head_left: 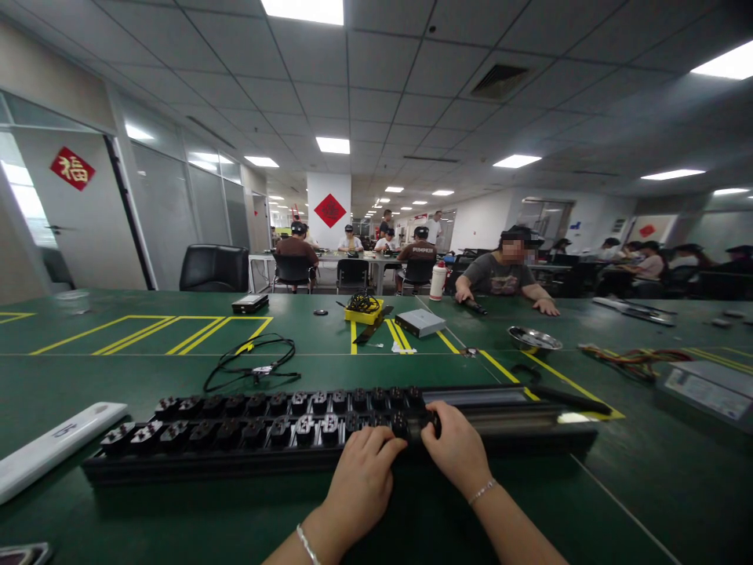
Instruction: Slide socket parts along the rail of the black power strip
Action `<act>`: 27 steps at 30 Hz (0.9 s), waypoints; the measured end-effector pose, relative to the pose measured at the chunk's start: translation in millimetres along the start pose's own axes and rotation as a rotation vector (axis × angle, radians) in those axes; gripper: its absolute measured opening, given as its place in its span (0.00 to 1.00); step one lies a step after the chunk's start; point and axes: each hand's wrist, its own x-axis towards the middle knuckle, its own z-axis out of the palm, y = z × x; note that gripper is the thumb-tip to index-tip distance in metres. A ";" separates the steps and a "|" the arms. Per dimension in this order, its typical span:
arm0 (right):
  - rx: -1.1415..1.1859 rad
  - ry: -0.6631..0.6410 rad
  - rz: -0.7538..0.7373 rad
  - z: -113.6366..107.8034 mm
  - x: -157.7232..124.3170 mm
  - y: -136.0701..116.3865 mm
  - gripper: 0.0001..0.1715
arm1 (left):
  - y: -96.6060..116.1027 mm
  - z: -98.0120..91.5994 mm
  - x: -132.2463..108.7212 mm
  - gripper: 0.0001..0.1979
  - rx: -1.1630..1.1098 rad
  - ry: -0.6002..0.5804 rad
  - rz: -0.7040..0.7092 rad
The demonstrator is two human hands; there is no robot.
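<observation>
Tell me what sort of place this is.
Probably an open-plan workroom for assembly or testing: a broad green worktable marked with straight yellow lines, a long black rail lined with pronged black plugs, and people in dark headgear seated behind.

Part of the black rack (235, 464) is hidden by the left hand (363, 479) and right hand (456, 446); the white bar (59, 451) is cut off by the left edge.
</observation>
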 end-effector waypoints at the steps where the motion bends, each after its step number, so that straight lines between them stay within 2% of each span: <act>1: 0.003 0.000 -0.001 -0.2 0.2 0.3 0.14 | 0.2 -0.9 0.1 0.25 -0.001 -0.001 0.000; 18: 0.029 -0.005 -0.035 0.5 2.3 9.2 0.15 | 0.1 0.7 0.7 0.24 -0.002 0.011 0.014; 27: -0.007 -0.025 0.009 -2.6 1.8 6.1 0.14 | 2.0 -1.7 2.1 0.24 0.024 0.014 0.006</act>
